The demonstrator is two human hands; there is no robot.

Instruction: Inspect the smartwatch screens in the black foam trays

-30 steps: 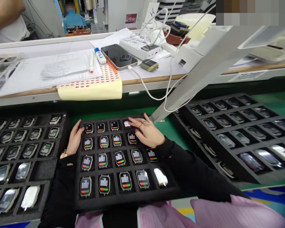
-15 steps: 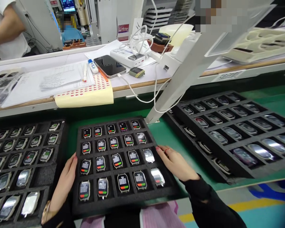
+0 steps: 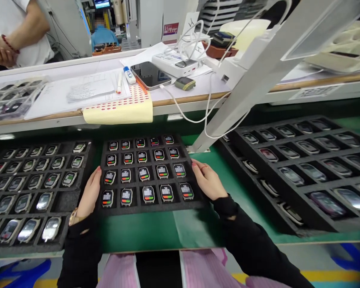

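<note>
A black foam tray [image 3: 157, 207] lies on the green bench surface in front of me, flat and level. Each of its compartments seats a smartwatch face [image 3: 144, 173]; the screens are lit with white text and a red-green bar. My left hand [image 3: 91, 193] is pressed along the tray's left side, fingers together. At the right side, my right hand [image 3: 209, 180] grips the edge, a ring on one finger. The fingertips of both hands are partly hidden against the foam.
Another foam tray of watches [image 3: 67, 202] stands close on the left, one compartment bare. Stacked watch trays [image 3: 313, 220] are at the right. A slanted white post [image 3: 225, 116] rises behind. The shelf holds a phone [image 3: 150, 75], papers and cables. A person [image 3: 24, 36] stands beyond.
The tray between my hands has slid away from me, baring green surface at the front edge. Both hands moved along with it. The reflections on its right-hand screens are gone.
</note>
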